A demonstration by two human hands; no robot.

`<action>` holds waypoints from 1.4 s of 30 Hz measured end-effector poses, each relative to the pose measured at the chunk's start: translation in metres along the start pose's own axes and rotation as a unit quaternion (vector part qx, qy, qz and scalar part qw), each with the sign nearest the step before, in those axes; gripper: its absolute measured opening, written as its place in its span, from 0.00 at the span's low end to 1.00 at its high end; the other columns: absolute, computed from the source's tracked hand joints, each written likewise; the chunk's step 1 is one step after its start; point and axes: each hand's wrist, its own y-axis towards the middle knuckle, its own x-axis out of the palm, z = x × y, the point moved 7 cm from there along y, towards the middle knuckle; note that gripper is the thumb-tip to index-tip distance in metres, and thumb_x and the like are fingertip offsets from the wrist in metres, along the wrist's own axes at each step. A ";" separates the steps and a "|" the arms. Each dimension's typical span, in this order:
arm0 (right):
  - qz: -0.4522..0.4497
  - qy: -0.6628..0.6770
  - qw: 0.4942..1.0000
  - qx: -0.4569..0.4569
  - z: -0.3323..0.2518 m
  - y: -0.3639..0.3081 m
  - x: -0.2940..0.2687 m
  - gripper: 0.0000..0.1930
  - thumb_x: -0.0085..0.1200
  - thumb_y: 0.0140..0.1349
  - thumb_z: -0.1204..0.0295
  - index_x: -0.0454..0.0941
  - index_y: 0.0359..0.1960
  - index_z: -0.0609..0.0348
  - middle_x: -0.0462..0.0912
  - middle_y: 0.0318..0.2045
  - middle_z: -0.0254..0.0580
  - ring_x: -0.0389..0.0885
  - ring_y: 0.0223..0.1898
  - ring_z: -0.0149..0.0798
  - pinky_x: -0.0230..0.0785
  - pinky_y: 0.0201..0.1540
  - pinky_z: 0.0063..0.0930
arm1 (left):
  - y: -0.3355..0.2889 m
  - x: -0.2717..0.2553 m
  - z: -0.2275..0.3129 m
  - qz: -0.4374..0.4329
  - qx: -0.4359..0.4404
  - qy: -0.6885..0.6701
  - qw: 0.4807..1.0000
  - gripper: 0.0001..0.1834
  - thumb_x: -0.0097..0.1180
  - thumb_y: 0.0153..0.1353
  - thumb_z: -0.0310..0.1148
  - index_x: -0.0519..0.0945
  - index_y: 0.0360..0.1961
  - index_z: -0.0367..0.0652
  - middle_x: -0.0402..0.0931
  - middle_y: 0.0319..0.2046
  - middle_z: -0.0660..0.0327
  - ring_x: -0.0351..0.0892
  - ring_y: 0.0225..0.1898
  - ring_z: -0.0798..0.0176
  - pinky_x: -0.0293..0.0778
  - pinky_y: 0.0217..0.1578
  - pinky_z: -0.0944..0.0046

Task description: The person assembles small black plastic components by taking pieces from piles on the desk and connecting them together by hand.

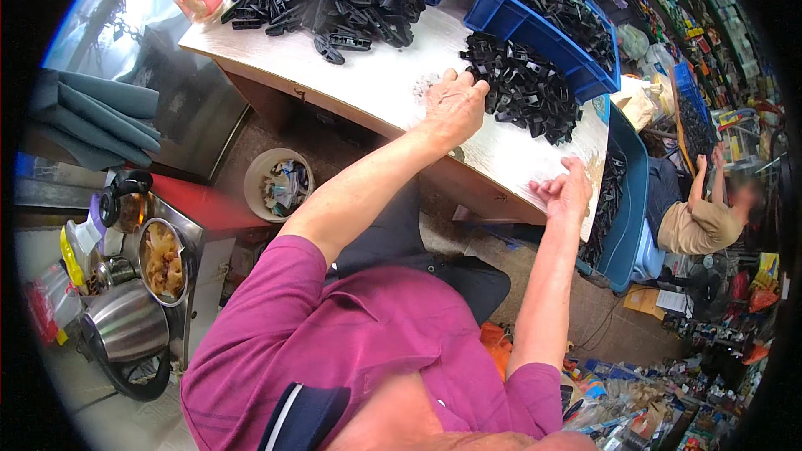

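My left hand (455,108) rests over the white tabletop (359,83), its fingers bent down and pressed close together. Whatever it holds, if anything, is hidden beneath the fingers. Beside its fingertips lies a patch of small pale bits (424,86). To its right spreads a heap of small black plastic parts (522,88). Near the table's right front edge, my right hand (564,192) is lifted with fingers loosely curled and apart, and nothing shows in it. A larger pile of long black plastic pieces (334,0) covers the far left of the table.
A blue bin (535,33) of black parts stands behind the heap; a teal tub (631,200) sits at the table's right. A white bucket (279,184) is below the front edge. Pots and a steel kettle (129,321) stand left. Another person (702,217) sits far right.
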 end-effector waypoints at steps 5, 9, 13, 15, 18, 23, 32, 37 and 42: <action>-0.104 -0.047 0.993 -0.001 0.015 -0.011 0.039 0.14 0.58 0.63 0.61 0.76 0.35 0.61 0.61 0.06 0.33 0.67 0.08 0.34 0.78 0.19 0.41 | -0.001 -0.001 0.002 0.031 0.016 0.015 0.999 0.04 0.57 0.53 0.29 0.81 0.31 0.45 0.78 0.30 0.57 0.75 0.37 0.50 0.75 0.37 0.52; -0.127 -0.072 0.989 0.001 0.023 -0.015 0.060 0.14 0.59 0.63 0.62 0.75 0.34 0.62 0.61 0.06 0.32 0.66 0.06 0.33 0.76 0.16 0.37 | -0.002 -0.006 0.002 0.053 0.002 -0.036 0.998 0.06 0.55 0.54 0.28 0.81 0.32 0.46 0.77 0.32 0.57 0.76 0.40 0.49 0.76 0.37 0.50; -0.149 -0.086 0.985 0.001 0.024 -0.018 0.075 0.16 0.62 0.62 0.61 0.75 0.34 0.62 0.61 0.06 0.31 0.66 0.07 0.32 0.75 0.16 0.36 | -0.004 -0.004 0.008 0.023 0.055 -0.023 0.998 0.07 0.56 0.53 0.28 0.81 0.34 0.46 0.77 0.31 0.57 0.76 0.40 0.50 0.76 0.38 0.50; -0.163 -0.090 0.983 0.002 0.025 -0.018 0.080 0.16 0.62 0.62 0.60 0.75 0.34 0.61 0.62 0.06 0.32 0.65 0.07 0.32 0.75 0.16 0.37 | -0.002 -0.003 0.009 -0.001 0.052 -0.009 0.999 0.12 0.55 0.54 0.27 0.82 0.41 0.48 0.79 0.33 0.60 0.77 0.38 0.52 0.75 0.39 0.53; -0.154 -0.108 0.982 0.001 0.025 -0.017 0.085 0.15 0.63 0.62 0.61 0.75 0.34 0.61 0.62 0.06 0.32 0.65 0.07 0.32 0.74 0.15 0.36 | -0.002 -0.002 0.007 0.002 0.039 -0.014 0.999 0.13 0.55 0.54 0.27 0.83 0.41 0.49 0.79 0.33 0.61 0.76 0.39 0.53 0.75 0.38 0.54; -0.131 -0.142 0.981 0.005 0.023 -0.021 0.093 0.16 0.64 0.61 0.61 0.77 0.35 0.61 0.63 0.07 0.30 0.64 0.06 0.31 0.71 0.12 0.34 | -0.003 -0.005 0.011 -0.001 0.056 -0.008 0.998 0.11 0.55 0.53 0.27 0.83 0.38 0.49 0.78 0.33 0.61 0.76 0.39 0.52 0.75 0.38 0.54; -0.105 -0.186 0.977 0.000 0.021 -0.022 0.101 0.17 0.65 0.60 0.59 0.79 0.38 0.61 0.63 0.07 0.30 0.64 0.06 0.30 0.68 0.10 0.30 | -0.002 -0.002 0.011 0.008 0.060 -0.002 0.998 0.07 0.56 0.52 0.29 0.82 0.34 0.47 0.77 0.32 0.59 0.76 0.38 0.52 0.76 0.39 0.55; -0.098 -0.203 0.974 -0.008 0.018 -0.024 0.104 0.17 0.64 0.61 0.59 0.80 0.39 0.61 0.63 0.08 0.30 0.64 0.06 0.30 0.67 0.09 0.30 | -0.001 -0.004 0.014 0.018 0.081 -0.010 0.996 0.04 0.57 0.52 0.29 0.81 0.29 0.45 0.77 0.31 0.59 0.76 0.38 0.52 0.76 0.38 0.55; -0.103 -0.201 0.974 -0.013 0.020 -0.021 0.104 0.17 0.64 0.61 0.59 0.81 0.38 0.61 0.64 0.09 0.30 0.65 0.06 0.30 0.66 0.09 0.30 | 0.000 0.001 0.012 0.021 0.070 -0.007 0.997 0.03 0.58 0.51 0.29 0.80 0.28 0.45 0.76 0.29 0.60 0.76 0.36 0.53 0.76 0.37 0.56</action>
